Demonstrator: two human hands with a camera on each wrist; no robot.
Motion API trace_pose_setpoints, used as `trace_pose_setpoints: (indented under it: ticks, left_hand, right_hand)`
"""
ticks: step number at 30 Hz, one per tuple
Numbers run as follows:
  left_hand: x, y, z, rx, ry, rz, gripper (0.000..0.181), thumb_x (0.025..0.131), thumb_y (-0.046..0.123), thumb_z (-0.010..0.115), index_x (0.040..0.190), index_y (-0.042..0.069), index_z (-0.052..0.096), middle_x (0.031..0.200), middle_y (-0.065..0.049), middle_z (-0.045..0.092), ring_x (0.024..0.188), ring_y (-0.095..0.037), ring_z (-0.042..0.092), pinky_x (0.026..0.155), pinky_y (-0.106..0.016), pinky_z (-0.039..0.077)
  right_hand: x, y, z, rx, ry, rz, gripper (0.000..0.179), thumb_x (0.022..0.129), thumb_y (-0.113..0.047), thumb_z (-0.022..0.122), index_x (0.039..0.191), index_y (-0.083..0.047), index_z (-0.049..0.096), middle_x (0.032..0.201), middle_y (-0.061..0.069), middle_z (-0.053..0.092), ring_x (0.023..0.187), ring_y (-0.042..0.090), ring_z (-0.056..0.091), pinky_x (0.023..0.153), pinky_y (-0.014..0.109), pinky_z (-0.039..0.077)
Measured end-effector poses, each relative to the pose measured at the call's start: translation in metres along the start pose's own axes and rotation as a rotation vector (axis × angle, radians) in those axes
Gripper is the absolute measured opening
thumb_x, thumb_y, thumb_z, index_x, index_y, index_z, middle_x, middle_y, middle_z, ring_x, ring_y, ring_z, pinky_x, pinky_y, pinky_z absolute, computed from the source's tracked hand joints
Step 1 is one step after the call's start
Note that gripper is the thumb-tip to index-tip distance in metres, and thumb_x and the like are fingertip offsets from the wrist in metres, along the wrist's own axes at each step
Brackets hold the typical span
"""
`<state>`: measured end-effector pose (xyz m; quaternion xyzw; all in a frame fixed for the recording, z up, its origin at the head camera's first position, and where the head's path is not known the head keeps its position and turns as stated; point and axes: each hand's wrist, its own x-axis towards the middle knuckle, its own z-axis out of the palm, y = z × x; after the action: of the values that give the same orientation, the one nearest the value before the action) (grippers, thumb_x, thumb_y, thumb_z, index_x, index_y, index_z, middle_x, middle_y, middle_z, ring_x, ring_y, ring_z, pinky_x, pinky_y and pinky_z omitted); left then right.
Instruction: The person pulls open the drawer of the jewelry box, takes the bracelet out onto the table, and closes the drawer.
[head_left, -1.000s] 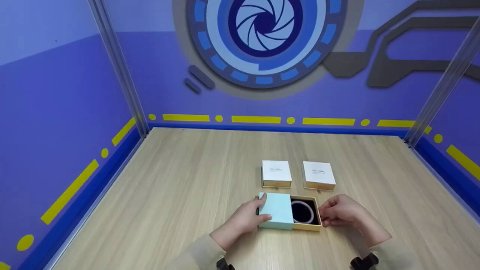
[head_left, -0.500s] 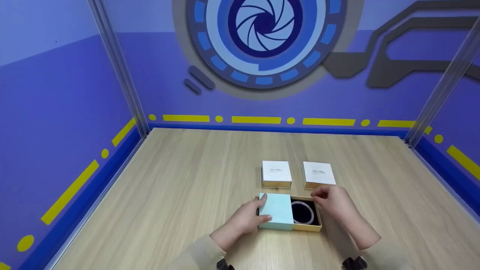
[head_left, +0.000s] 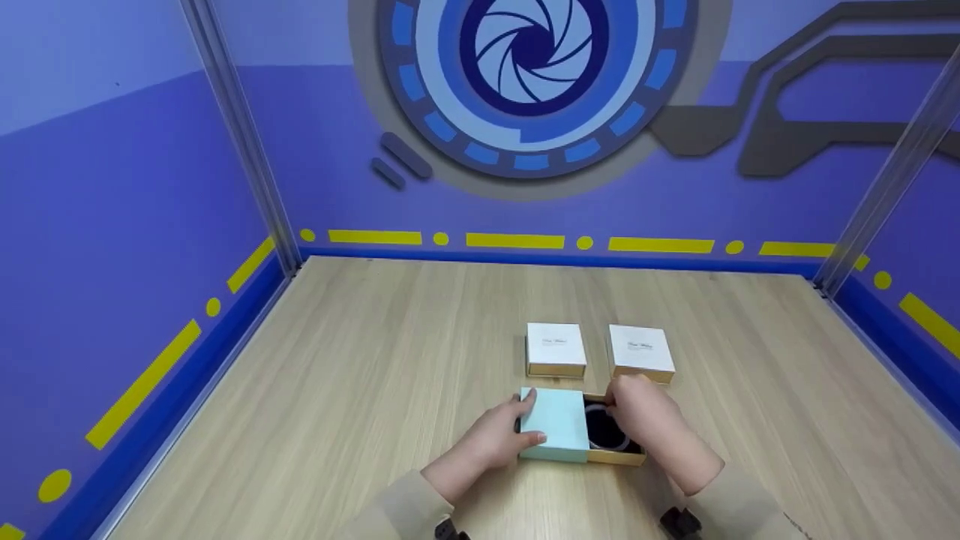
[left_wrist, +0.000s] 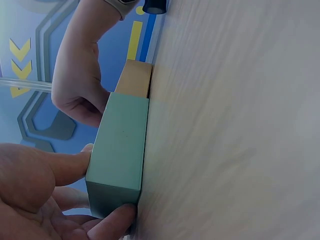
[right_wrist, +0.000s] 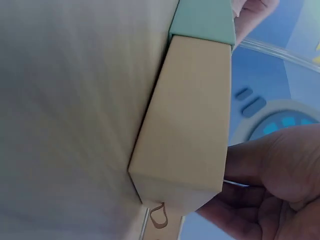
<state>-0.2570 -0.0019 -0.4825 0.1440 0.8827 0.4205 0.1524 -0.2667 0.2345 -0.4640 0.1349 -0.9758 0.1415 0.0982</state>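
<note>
A mint-green box sleeve [head_left: 555, 424] lies on the table, with its tan drawer [head_left: 616, 456] pulled partly out to the right. Inside the drawer's dark lining sits a pale ring-shaped bangle [head_left: 616, 448]. My left hand [head_left: 491, 435] grips the sleeve at its left end, thumb and fingers around it, as the left wrist view also shows. My right hand [head_left: 643, 412] reaches over the drawer from the right, its fingers bent down at the bangle's far rim. Whether they pinch it is hidden. A small ribbon loop [right_wrist: 159, 217] hangs from the drawer's end.
Two white-topped boxes with gold sides stand just behind the mint box, the left box [head_left: 555, 347] and the right box [head_left: 641, 351], the latter close to my right hand. Wood-grain table [head_left: 375, 352] surrounds them, bounded by blue walls [head_left: 510, 210].
My right hand has moved from the drawer's right end, over its far corner, to the bangle. The left hand, sleeve and drawer have stayed in place.
</note>
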Motion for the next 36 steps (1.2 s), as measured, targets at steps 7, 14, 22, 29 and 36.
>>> trace_pose_setpoints:
  ticks: [7,14,22,29,36]
  left_hand:
    - [0.000,-0.001,0.000,0.005,-0.002,0.010,0.074,0.097,0.026,0.072,0.159,0.007,0.037,0.164,-0.030,0.032,0.153,-0.043,0.034,0.124,-0.056,0.030]
    - [0.001,-0.001,0.000,0.005,-0.002,0.004,0.074,0.096,0.026,0.073,0.159,0.008,0.037,0.164,-0.030,0.031,0.153,-0.043,0.034,0.124,-0.056,0.031]
    - [0.001,-0.001,0.002,-0.007,0.003,0.009,0.073,0.097,0.024,0.072,0.158,0.006,0.038,0.163,-0.030,0.032,0.152,-0.043,0.034,0.124,-0.056,0.032]
    - [0.002,-0.001,0.002,-0.014,-0.003,0.011,0.073,0.097,0.024,0.072,0.159,0.006,0.037,0.164,-0.030,0.032,0.153,-0.042,0.033,0.124,-0.056,0.031]
    - [0.001,-0.001,0.001,-0.012,-0.005,0.011,0.073,0.097,0.023,0.072,0.159,0.006,0.036,0.164,-0.029,0.031,0.153,-0.042,0.033,0.124,-0.056,0.031]
  right_hand:
    - [0.002,0.000,0.002,-0.082,-0.009,-0.013,0.017,0.079,0.008,0.077,0.067,-0.003,0.071,0.066,0.007,0.070,0.058,0.013,0.059,0.051,0.034,0.053]
    - [0.003,0.002,0.001,-0.063,-0.020,-0.009,0.015,0.080,0.007,0.078,0.070,-0.003,0.073,0.069,0.008,0.072,0.063,0.018,0.066,0.057,0.038,0.059]
    - [0.003,0.005,-0.003,-0.008,-0.011,0.008,0.016,0.079,0.005,0.077,0.067,-0.004,0.073,0.067,0.006,0.072,0.059,0.013,0.060,0.053,0.034,0.053]
    - [0.002,0.014,-0.012,0.203,-0.103,0.123,0.012,0.083,0.002,0.076,0.073,-0.004,0.075,0.069,0.004,0.071,0.059,0.011,0.057,0.054,0.029,0.049]
    - [-0.002,0.031,-0.022,0.435,-0.185,0.181,0.006,0.085,-0.004,0.077,0.079,-0.001,0.078,0.067,-0.001,0.068,0.060,0.010,0.055,0.054,0.026,0.046]
